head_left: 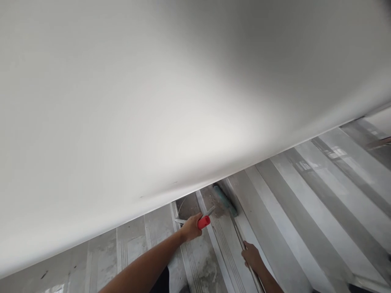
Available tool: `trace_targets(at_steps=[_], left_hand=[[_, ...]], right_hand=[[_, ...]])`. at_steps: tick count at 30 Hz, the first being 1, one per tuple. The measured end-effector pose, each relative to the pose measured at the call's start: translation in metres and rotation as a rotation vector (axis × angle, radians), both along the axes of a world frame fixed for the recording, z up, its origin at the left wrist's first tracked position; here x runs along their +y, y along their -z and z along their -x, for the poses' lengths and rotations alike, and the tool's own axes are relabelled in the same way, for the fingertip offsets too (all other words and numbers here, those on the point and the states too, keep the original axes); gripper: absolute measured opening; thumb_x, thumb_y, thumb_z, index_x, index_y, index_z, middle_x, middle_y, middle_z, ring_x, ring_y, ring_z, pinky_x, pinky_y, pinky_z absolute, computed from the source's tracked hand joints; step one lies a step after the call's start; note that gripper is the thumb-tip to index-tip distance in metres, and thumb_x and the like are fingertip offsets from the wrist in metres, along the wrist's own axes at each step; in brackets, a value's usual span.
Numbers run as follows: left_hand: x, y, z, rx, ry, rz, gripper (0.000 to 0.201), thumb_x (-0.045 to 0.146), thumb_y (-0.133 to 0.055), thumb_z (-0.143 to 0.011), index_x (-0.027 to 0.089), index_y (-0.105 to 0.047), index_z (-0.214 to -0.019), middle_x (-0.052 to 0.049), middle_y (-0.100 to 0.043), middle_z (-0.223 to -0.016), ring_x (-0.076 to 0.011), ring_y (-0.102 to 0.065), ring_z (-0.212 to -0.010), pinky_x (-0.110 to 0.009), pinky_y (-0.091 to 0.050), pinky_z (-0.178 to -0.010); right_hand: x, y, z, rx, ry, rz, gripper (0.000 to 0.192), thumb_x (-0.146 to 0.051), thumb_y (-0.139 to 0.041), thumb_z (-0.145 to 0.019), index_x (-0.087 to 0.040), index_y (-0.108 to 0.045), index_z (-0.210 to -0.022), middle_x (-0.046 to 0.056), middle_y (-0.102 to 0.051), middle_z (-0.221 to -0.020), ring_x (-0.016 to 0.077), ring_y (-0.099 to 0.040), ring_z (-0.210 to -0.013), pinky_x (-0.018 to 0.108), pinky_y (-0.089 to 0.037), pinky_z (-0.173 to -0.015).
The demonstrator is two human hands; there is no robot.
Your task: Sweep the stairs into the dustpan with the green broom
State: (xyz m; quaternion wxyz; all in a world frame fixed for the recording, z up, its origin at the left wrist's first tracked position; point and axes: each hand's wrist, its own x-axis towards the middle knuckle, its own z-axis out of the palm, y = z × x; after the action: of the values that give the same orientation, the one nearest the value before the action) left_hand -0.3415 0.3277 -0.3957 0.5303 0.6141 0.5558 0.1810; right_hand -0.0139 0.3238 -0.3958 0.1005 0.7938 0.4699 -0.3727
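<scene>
My left hand (pixel 190 228) is closed around a tool with a red handle (pixel 203 222); a thin metal part sticks out on both sides of the fist. My right hand (pixel 251 255) grips a long thin pole (pixel 238 234) that runs up and to the left. At the pole's far end a green paint roller (pixel 225 200) rests against a grey stair step, just under the edge of the big white surface (pixel 159 101). What kind of tool the red-handled one is cannot be made out.
The smooth white sloping surface fills most of the view above the hands. Grey concrete stair steps (pixel 305 203) with grooved edges run diagonally below and to the right. A rough, dusty patch (pixel 191 205) lies beside the roller.
</scene>
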Motion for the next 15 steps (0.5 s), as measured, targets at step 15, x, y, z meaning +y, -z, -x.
trace_targets(at_steps=[15], left_hand=[[0.001,-0.002,0.001,-0.02,0.027,0.02,0.029,0.011,-0.055,-0.055,0.023,-0.044,-0.08,0.0,-0.059,-0.081,-0.0175,-0.057,-0.077,-0.025,-0.034,-0.062]], right_hand=[[-0.011,-0.007,-0.012,-0.033,0.066,0.057,0.06,-0.008,-0.043,-0.079,-0.003,-0.045,-0.14,0.018,-0.068,-0.104,0.0145,-0.066,-0.062,0.02,-0.047,-0.046]])
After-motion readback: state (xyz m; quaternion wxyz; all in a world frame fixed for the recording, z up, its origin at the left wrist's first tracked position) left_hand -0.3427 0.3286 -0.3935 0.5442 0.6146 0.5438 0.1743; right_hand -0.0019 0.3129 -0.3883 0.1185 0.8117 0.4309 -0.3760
